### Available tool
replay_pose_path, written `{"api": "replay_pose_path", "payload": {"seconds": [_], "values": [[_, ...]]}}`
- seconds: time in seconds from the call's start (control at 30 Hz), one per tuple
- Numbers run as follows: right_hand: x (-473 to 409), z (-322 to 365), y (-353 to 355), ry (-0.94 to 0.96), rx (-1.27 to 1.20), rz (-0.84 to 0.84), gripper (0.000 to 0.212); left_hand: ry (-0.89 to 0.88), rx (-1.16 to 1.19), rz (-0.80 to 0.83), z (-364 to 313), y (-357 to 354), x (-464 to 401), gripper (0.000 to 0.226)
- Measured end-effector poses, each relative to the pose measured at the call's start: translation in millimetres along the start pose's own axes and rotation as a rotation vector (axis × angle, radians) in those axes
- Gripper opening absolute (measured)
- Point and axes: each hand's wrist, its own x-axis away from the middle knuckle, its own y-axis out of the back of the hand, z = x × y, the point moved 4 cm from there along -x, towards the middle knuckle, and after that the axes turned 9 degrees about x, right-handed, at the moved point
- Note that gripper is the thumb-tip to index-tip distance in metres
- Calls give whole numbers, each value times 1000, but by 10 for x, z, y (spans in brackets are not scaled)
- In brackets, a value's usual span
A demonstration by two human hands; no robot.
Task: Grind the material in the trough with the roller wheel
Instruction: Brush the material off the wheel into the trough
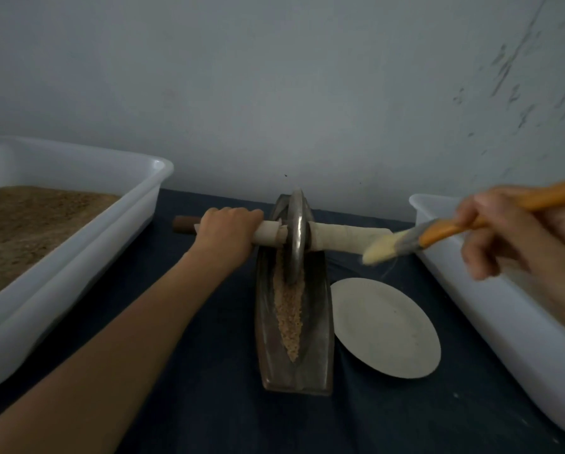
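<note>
Roller wheel (297,237): a grey metal disc standing on its edge in the far half of the trough, with a handle bar (337,239) wrapped in pale cloth poking out both sides.
Trough (317,322): a long, dark, boat-shaped metal dish in the middle of the tabletop, pointing away from the person.
Material (289,316): light brown crumbs in a thin strip along the groove, from the wheel to the near tip.
Left hand (227,229): fingers wrapped round the left side of the bar, right beside the wheel.
Right hand (510,231): fingers hold a brush (405,244) with an orange handle; its pale bristles are at the right end of the bar.
Plate (386,326): round, white, just right of the trough.
Left tub (78,224): white, with brown powder inside.
Right tub (491,316): white, by the right edge.
Tabletop (183,388): covered in dark blue cloth.
Wall (274,93): plain grey, scuffed at the right.
</note>
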Motion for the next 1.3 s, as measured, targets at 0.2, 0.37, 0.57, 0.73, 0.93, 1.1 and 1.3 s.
{"api": "replay_pose_path", "payload": {"seconds": [0.2, 0.37, 0.57, 0.73, 0.93, 1.1, 1.3], "values": [[-284, 296, -465, -153, -312, 277, 46, 3, 3, 15, -15, 7, -13, 21], [-423, 207, -896, -480, -372, 539, 43, 13, 23, 30, -13, 22, -3, 23], [-363, -45, -1249, -605, -329, 739, 38, 10, -1, 27, -19, 17, -14, 21], [-367, -61, -1289, -398, -119, 616, 36, 17, -4, 45, -16, 17, -19, 20], [-440, -1, -1103, -348, -244, 467, 36, 9, 17, 50, -16, 26, -26, 21], [-335, -19, -1246, -419, -286, 673, 37, 4, 22, 42, -12, 24, -27, 22], [-403, -42, -1319, -253, 51, 515, 31, 5, 21, 45, -6, 14, -30, 19]]}}
